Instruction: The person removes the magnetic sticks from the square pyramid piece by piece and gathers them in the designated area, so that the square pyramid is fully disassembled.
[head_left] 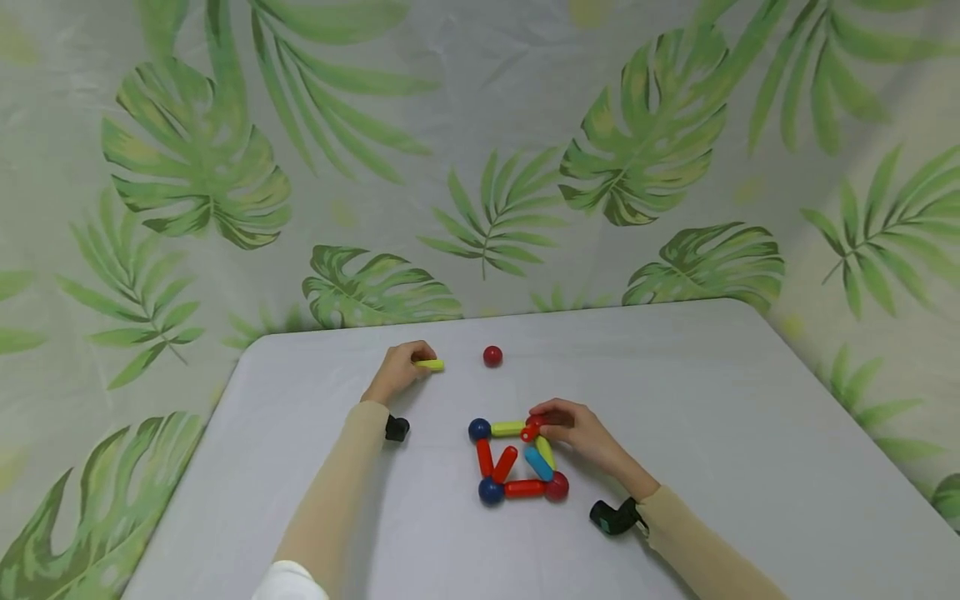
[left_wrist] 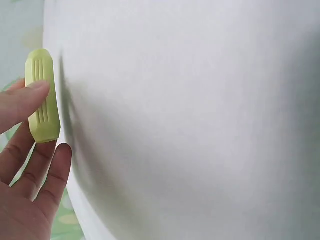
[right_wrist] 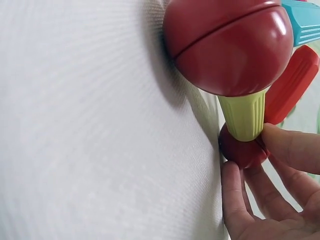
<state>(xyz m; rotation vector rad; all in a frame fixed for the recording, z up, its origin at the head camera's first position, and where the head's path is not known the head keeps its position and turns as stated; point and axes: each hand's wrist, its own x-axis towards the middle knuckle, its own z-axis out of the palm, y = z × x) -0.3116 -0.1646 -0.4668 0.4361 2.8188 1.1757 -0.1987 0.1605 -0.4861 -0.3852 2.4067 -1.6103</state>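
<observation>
My left hand (head_left: 401, 371) pinches a yellow-green rod (left_wrist: 42, 95) between thumb and fingers, at the far left of the table. To its right, apart from it, lies a loose red ball (head_left: 492, 357). With thumb and fingers my right hand (head_left: 581, 429) grips a smaller-looking red ball (right_wrist: 242, 150) at the far right corner of a four-sided frame of balls and rods. Blue balls (head_left: 491, 492) form the left corners; another red ball (right_wrist: 230, 50) is the near right one. A blue rod (head_left: 538, 463) and red rods (head_left: 506, 464) rise from corners. My fingers partly cover the gripped ball.
A white cloth-covered table (head_left: 675, 367) lies under everything. Behind its far edge hangs a leaf-patterned curtain (head_left: 495, 167). Dark wrist cameras (head_left: 615, 517) sit at both wrists.
</observation>
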